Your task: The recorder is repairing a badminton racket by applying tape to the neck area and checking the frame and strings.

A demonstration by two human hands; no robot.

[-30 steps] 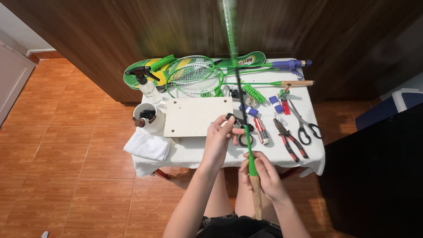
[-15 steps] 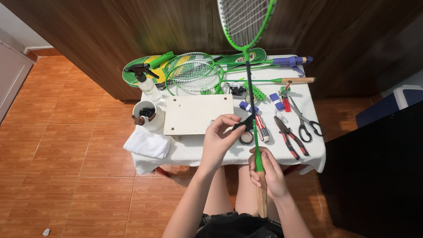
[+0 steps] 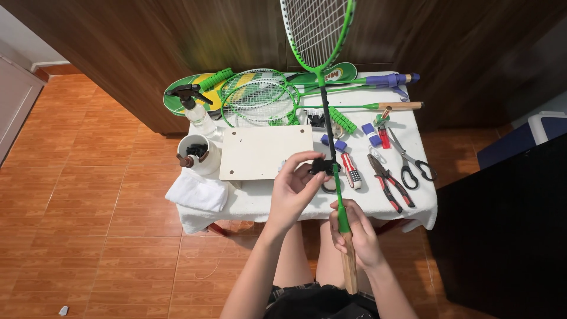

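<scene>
A green badminton racket (image 3: 323, 71) stands upright over the desk's near edge, its strung head rising past the far edge. The right hand (image 3: 354, 233) is closed around its bare wooden handle, below the green cone. The left hand (image 3: 295, 189) pinches a small black piece (image 3: 322, 166) against the shaft. On the white-covered desk (image 3: 266, 198) lie a pale board (image 3: 266, 150), red-handled pliers (image 3: 388, 182), scissors (image 3: 410, 159), and spare rackets (image 3: 260, 97) along the far edge.

Racket head (image 3: 316, 29) cut off above (perhaps half)
</scene>
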